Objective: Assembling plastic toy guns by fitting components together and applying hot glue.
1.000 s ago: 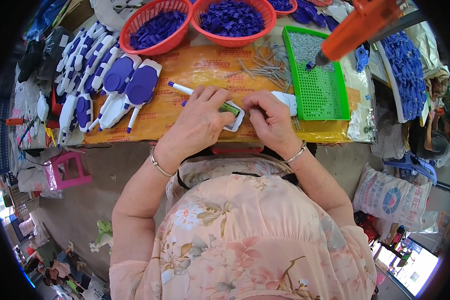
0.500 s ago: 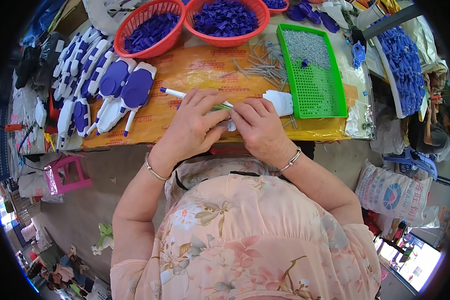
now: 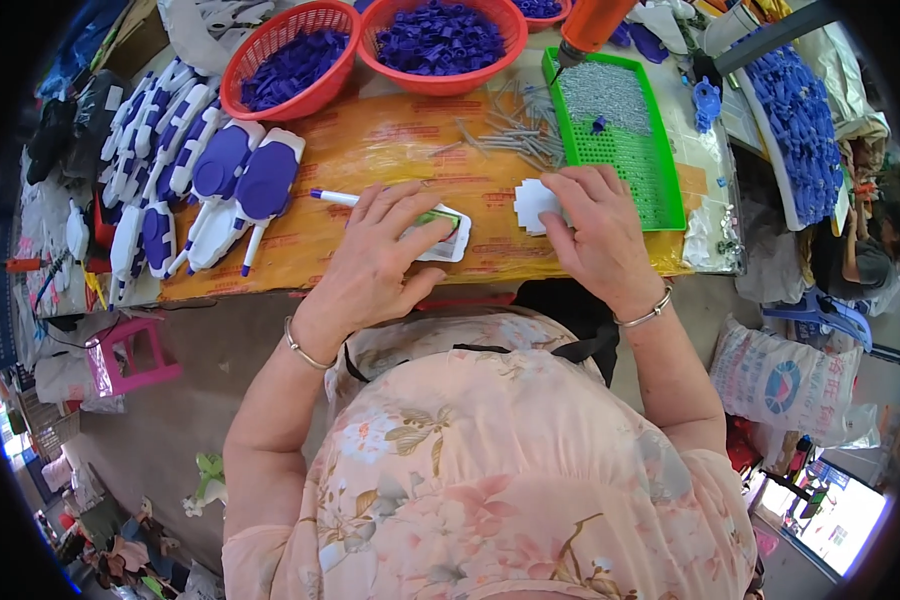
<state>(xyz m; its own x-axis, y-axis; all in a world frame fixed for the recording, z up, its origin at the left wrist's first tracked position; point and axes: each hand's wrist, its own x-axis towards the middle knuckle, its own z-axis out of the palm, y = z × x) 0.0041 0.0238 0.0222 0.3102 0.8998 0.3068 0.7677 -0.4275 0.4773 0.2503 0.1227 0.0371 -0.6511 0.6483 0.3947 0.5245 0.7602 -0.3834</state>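
Note:
My left hand is wrapped over a white plastic housing with a greenish part showing inside. It rests on the near edge of the table. From under the same hand a white stick with a purple tip points left. To the right, my right hand has its thumb and fingers on a small stack of white notched pieces; its palm hides their right side. The two hands are apart.
An orange power screwdriver hangs above a green tray of small metal parts. Loose metal pins lie beside it. Red baskets hold purple parts. Purple-and-white plastic units are piled at left.
My right hand has left the housing and moved right onto the white notched pieces. The housing shows more now, under my left hand. The orange screwdriver has come into view at the top.

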